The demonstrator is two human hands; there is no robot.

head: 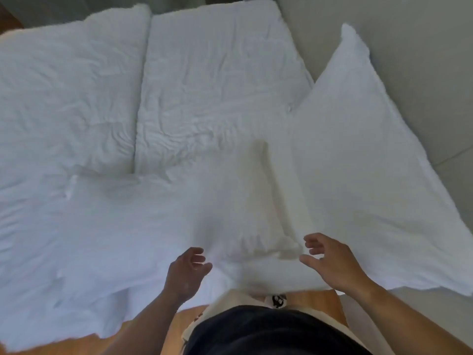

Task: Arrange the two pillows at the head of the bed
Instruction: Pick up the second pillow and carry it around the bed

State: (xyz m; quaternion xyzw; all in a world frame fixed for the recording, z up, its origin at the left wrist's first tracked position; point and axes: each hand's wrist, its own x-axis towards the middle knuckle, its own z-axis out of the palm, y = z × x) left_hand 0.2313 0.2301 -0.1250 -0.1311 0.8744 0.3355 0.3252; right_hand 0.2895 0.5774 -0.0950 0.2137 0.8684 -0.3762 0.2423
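Two white pillows lie side by side at the near end of the bed. The left pillow (158, 213) lies flat in front of me. The right pillow (358, 170) sits at an angle, one corner pointing away over the bed's right edge. A cream strip of mattress (284, 180) shows between them. My left hand (188, 271) hovers with curled, parted fingers just over the left pillow's near edge. My right hand (330, 260) hovers spread above the near corner of the right pillow. Neither hand holds anything.
Two white folded duvets (210, 80) cover the far part of the bed, split by a seam down the middle. A wooden headboard edge (314, 301) runs under my arms. Grey tiled floor (422, 73) lies to the right of the bed.
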